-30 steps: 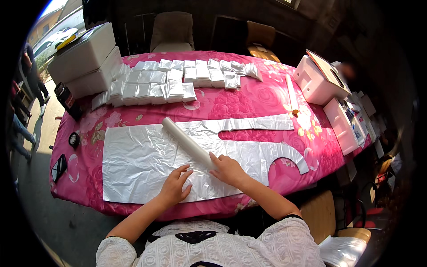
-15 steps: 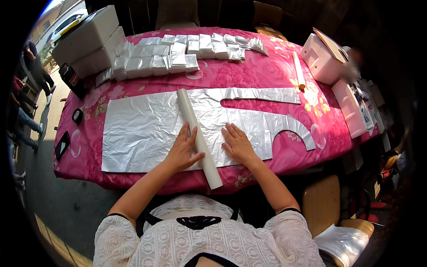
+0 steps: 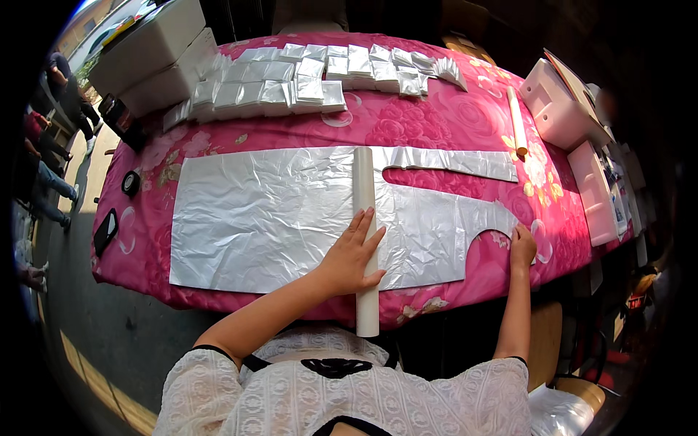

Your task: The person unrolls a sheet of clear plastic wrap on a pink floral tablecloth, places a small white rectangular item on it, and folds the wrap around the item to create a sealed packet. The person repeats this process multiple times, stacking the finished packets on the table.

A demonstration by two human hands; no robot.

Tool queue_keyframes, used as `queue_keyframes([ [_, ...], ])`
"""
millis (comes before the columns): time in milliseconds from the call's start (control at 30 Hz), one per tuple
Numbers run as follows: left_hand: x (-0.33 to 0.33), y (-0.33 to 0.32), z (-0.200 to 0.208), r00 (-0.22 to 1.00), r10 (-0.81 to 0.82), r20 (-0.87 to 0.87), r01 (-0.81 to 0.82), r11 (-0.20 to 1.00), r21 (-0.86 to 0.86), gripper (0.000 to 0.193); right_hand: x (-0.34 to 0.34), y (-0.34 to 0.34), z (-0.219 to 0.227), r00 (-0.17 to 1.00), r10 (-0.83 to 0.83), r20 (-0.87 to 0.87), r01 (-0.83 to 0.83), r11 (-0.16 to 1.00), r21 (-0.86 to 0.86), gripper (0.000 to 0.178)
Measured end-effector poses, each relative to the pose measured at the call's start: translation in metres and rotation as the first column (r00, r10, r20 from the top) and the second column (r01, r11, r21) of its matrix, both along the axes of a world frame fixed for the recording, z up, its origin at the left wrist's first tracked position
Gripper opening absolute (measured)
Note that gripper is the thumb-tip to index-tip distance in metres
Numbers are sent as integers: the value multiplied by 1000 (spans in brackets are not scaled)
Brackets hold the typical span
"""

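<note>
A thin silvery-white plastic sheet (image 3: pixel 247 218), cut like an apron with long strips and a curved opening at its right end, lies spread and wrinkled on the table. A pale tube (image 3: pixel 363 178) rests across it, one end jutting past the near table edge. My left hand (image 3: pixel 352 256) lies on the tube, fingers spread and flat rather than wrapped round it. At the right, my right hand (image 3: pixel 522 245) pinches the end of the sheet's curved strip; its fingertips are partly hidden.
Folded plastic packs (image 3: pixel 276 91) sit in rows along the far side of the pink flowered tablecloth (image 3: pixel 414 120). White foam boxes (image 3: pixel 163 58) stand far left, another foam box (image 3: pixel 549 98) far right. A yellowish roll (image 3: pixel 517 120), black tape (image 3: pixel 131 183) and a phone (image 3: pixel 106 231) lie around.
The tube has moved right along the sheet and turned nearly straight, with my left hand on it. My right hand has left the sheet's middle and taken hold of its right-end strip.
</note>
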State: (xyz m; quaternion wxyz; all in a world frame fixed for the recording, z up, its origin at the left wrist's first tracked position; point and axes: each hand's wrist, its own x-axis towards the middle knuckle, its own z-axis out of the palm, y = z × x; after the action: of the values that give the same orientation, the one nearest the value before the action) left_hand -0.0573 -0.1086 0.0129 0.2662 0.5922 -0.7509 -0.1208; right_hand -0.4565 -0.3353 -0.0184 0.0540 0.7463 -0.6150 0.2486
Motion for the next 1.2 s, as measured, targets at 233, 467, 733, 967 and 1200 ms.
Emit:
queue_keyframes([
  [233,-4,3,3,973,8,-231,-37,992,-123,69,121,57,62,820,50,570,-189,964,187,8],
  [467,38,20,49,378,375,-846,362,781,508,37,277,214,96,458,728,510,-886,417,202,19],
  [733,211,117,35,316,726,-610,-9,646,764,14,241,249,103,759,609,230,-648,672,360,38],
  [967,256,119,24,431,728,-533,-154,641,752,23,222,249,70,886,337,318,-452,472,757,45],
  [1200,243,106,56,747,513,423,-597,797,88,31,209,244,75,885,316,342,-455,430,780,42],
])
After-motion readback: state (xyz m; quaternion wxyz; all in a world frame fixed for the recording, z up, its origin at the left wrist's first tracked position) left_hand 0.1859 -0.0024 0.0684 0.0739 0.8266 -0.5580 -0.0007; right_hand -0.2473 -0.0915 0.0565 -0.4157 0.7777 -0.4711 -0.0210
